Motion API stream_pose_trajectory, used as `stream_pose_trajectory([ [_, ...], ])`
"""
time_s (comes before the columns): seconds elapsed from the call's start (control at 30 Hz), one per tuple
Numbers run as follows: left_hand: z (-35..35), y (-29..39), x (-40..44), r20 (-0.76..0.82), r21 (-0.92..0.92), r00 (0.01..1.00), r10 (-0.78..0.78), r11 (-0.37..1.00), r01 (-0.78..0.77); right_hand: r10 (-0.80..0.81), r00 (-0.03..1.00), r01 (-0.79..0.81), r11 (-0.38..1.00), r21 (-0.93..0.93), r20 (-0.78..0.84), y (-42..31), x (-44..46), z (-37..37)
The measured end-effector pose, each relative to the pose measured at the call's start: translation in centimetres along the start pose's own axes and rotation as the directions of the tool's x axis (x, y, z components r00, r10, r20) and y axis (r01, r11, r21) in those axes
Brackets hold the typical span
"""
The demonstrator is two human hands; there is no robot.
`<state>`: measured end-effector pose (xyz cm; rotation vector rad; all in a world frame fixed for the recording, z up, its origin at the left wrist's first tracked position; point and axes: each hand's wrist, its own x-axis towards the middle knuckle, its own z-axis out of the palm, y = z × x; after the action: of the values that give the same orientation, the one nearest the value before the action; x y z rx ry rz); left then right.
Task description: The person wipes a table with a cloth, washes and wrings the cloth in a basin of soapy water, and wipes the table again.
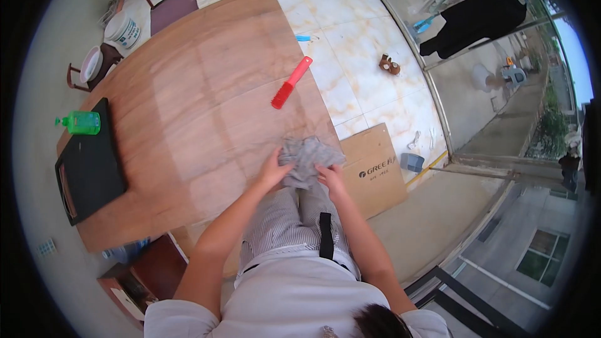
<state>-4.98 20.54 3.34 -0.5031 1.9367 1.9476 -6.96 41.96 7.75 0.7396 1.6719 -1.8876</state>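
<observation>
A crumpled grey cloth (308, 158) lies at the near edge of the wooden table (213, 81), just in front of my lap. My left hand (274, 172) pinches its left side between thumb and fingers. On the opposite side, my right hand (330, 179) grips the cloth's right edge, some fingers hidden by the fabric. Beyond the cloth, a red brush (292, 84) with bristles rests on the tabletop near the right edge, apart from both hands.
At the table's left end, a green pump bottle (84, 122) is by a black board (94, 166). A flattened cardboard sheet (375, 172) lies right of the table. Chairs, a white bucket (123, 30) and a small brown object (389, 64) stand around on the floor.
</observation>
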Motion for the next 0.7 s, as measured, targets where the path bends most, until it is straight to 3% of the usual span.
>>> stream_pose_trajectory([
  [0.03,-1.2,0.6,-1.5,-0.054,-0.01,0.998,0.037,0.999,-0.037,-0.162,0.987,0.162,0.975,-0.151,0.01,2.4,2.4,-0.8],
  [0.07,-2.2,1.7,-2.9,-0.071,0.23,0.992,0.106,0.969,-0.088,-0.317,0.947,0.317,0.902,-0.292,0.046,3.8,3.6,-1.1],
  [0.1,-3.2,3.1,-4.5,-0.072,0.459,0.982,0.174,0.88,-0.122,-0.584,0.807,0.396,0.64,-0.659,-0.083,0.7,0.8,0.6],
  [0.13,-3.7,4.2,-5.9,-0.053,0.662,0.971,0.234,0.736,-0.141,-0.637,0.77,0.443,0.479,-0.758,0.048,-1.1,-0.6,1.3],
  [0.2,-3.0,4.6,-7.4,-0.013,0.755,0.979,0.203,0.644,-0.124,-0.665,0.674,0.51,0.106,-0.854,0.321,-3.3,-2.2,1.7],
  [0.27,-1.2,4.5,-8.0,0.049,0.838,0.965,0.257,0.515,-0.179,-0.377,0.759,0.566,-0.021,-0.824,0.531,-3.7,-2.2,3.0],
  [0.3,-0.2,3.3,-7.8,0.035,0.802,0.973,0.228,0.575,-0.164,-0.211,0.77,0.602,-0.074,-0.795,0.603,-3.7,-2.1,3.9],
  [0.4,3.1,-0.3,-5.7,-0.018,0.699,0.985,0.171,0.706,-0.11,-0.127,0.781,0.588,-0.179,-0.789,0.611,-2.0,0.1,4.9],
  [0.47,4.3,-0.3,-5.4,-0.077,0.669,0.984,0.158,0.74,-0.067,-0.19,0.747,0.605,-0.205,-0.769,0.638,-0.8,1.7,4.4],
  [0.53,4.6,2.0,-5.5,0.017,0.637,0.995,0.098,0.766,-0.087,-0.24,0.7,0.635,-0.22,-0.74,0.672,-0.7,2.8,2.4],
  [0.7,6.8,3.1,-1.6,0.104,0.667,0.977,0.186,0.716,-0.207,-0.222,0.756,0.582,-0.203,-0.787,0.616,-5.6,5.2,0.4],
])
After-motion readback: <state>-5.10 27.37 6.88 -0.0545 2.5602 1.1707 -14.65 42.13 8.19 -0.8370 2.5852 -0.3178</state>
